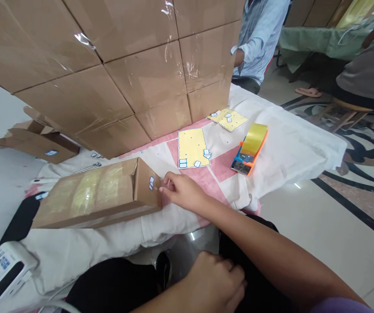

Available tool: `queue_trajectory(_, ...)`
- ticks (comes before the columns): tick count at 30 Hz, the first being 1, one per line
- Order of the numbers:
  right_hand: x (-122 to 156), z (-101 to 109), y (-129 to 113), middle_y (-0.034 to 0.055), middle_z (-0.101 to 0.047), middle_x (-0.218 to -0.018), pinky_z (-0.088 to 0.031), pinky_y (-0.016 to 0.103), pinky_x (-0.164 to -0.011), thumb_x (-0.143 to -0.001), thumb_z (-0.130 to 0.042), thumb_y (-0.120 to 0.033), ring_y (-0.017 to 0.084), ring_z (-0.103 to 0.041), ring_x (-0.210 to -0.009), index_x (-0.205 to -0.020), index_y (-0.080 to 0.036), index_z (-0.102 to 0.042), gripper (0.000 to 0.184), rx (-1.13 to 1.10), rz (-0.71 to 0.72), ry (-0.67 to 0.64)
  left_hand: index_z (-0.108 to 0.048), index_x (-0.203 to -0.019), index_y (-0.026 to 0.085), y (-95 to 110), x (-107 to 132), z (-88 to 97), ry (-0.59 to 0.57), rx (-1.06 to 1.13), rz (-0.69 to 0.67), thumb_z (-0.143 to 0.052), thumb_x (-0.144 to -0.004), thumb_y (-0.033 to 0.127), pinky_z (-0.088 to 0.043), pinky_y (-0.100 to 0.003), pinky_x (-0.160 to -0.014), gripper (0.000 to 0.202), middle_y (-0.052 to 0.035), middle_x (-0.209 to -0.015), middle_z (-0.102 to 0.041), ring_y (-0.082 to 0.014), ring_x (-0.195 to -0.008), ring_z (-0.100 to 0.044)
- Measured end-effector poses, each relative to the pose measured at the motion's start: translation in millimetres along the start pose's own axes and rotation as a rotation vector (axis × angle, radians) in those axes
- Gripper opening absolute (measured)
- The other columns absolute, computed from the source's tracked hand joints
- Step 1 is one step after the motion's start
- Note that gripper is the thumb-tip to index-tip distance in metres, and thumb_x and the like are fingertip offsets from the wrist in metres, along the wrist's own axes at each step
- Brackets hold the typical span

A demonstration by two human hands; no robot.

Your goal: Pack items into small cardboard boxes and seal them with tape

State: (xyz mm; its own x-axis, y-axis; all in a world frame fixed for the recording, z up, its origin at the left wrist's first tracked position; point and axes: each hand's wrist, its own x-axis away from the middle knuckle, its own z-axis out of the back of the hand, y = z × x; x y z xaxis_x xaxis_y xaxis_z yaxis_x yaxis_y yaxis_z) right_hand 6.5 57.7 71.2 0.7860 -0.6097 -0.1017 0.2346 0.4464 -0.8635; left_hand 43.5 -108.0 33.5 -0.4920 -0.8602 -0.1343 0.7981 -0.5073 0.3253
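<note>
My right hand (183,190) is at the near end of a long taped cardboard box (130,182), its fingers curled and thumb and forefinger close together. What they hold, if anything, is too small to make out. Right beside the fingertips, small white-and-blue stickers (151,182) are on the box end. My left hand (214,278) hangs low over my lap, back upward, fingers curled in; nothing shows in it. Beyond my right hand lies a yellow sheet (191,145) with a few small stickers. An orange-and-blue tape dispenser (250,150) with yellow tape rests to the right.
Stacked cardboard boxes (150,78) wall off the back of the cloth-covered table (291,134). Another yellow sheet (230,119) lies near them. An open carton (50,145) stands at left, a white device (6,269) at lower left. A person in a blue shirt (261,39) is behind; another sits right.
</note>
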Motion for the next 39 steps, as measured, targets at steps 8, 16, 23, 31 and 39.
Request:
queue_trajectory(8, 7, -21, -11, 0.0005, -0.066, -0.079, -0.041, 0.025, -0.063, -0.088, -0.061, -0.025, 0.013, -0.057, -0.069, -0.109, -0.019, -0.072, 0.024, -0.261, 0.100, 0.094, -0.058, -0.082, 0.022, -44, 11, 118.0, 0.622, -0.336, -0.033, -0.061, -0.089, 0.020, -0.038, -0.032, -0.065, 0.008, 0.0024, -0.069, -0.064, -0.0155, -0.066, -0.058)
queue_trajectory(16, 34, -30, -15, -0.0023, -0.058, -0.062, -0.035, 0.024, -0.053, -0.087, -0.056, -0.022, 0.012, -0.051, -0.057, -0.081, -0.019, -0.072, 0.017, -0.355, 0.040, 0.070, -0.048, -0.146, 0.019, -120, 53, 183.0, 0.401, -0.532, 0.909, -0.030, -0.104, 0.038, -0.023, -0.061, -0.116, 0.049, -0.0131, -0.153, -0.046, -0.0342, -0.146, -0.034)
queue_trajectory(23, 22, -7, -7, 0.0142, -0.061, -0.130, -0.049, 0.038, -0.091, -0.079, -0.070, -0.034, 0.025, -0.059, -0.109, -0.137, -0.014, -0.052, 0.064, -0.178, 0.183, 0.151, -0.047, -0.147, 0.019, -119, 52, 178.3, 0.398, -0.519, 0.899, -0.027, -0.103, 0.042, -0.028, -0.053, -0.117, 0.053, -0.0089, -0.152, -0.048, -0.0293, -0.144, -0.038)
queue_trajectory(31, 0, -17, -20, 0.0159, -0.028, -0.155, -0.031, 0.053, -0.112, -0.058, -0.086, -0.056, 0.037, -0.029, -0.138, -0.159, -0.028, 0.012, 0.144, 0.093, 0.319, -0.022, -0.048, -0.145, 0.018, -144, 80, 173.7, 0.404, -0.570, 0.546, -0.033, -0.103, 0.041, -0.037, -0.054, -0.112, 0.051, -0.0088, -0.149, -0.052, -0.0329, -0.141, -0.043)
queue_trajectory(39, 7, 36, -7, 0.0116, -0.044, -0.136, -0.042, 0.045, -0.102, -0.058, -0.087, -0.050, 0.032, -0.042, -0.125, -0.160, -0.032, -0.011, 0.129, 0.039, 0.352, 0.286, -0.054, -0.136, 0.032, -93, 47, 167.8, 0.963, -0.470, 0.347, -0.060, -0.090, 0.022, -0.033, -0.053, -0.117, 0.048, -0.0034, -0.149, -0.051, -0.0322, -0.135, -0.049)
